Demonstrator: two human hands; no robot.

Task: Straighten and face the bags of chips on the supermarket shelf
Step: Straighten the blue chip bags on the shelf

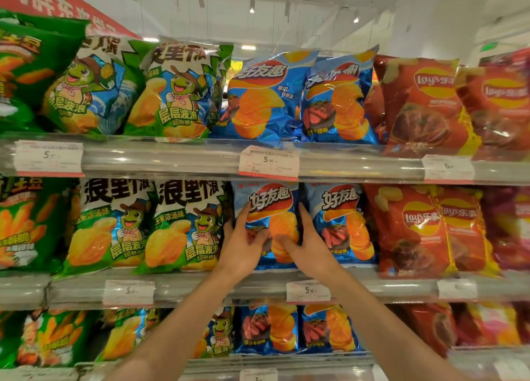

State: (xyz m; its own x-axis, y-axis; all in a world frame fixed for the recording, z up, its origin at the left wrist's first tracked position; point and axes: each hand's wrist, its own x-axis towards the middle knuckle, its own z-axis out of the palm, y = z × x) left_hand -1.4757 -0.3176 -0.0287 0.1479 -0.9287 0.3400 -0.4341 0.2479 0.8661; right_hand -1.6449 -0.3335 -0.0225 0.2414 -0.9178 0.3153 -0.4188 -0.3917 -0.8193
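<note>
A blue bag of chips (266, 208) stands upright on the middle shelf (200, 287), facing forward, near the centre of the view. The left hand (243, 243) grips its left edge, fingers (243, 211) reaching up along the side and thumb pressed across the front. The right hand (304, 243) grips its right edge in the same way, fingers (304, 213) slipped between this bag and a second blue bag (341, 223) just beside it at 3 o'clock, thumb curled onto the front. At 9 o'clock stand two green and white bags (183, 226), touching one another. Further toward 3 o'clock are red bags (413, 226). At 12 o'clock, on the upper shelf (172, 157), two blue bags (258, 99) lean slightly, above a white price tag (268, 162). More blue bags (269, 329) sit on the shelf at 6 o'clock.
</note>
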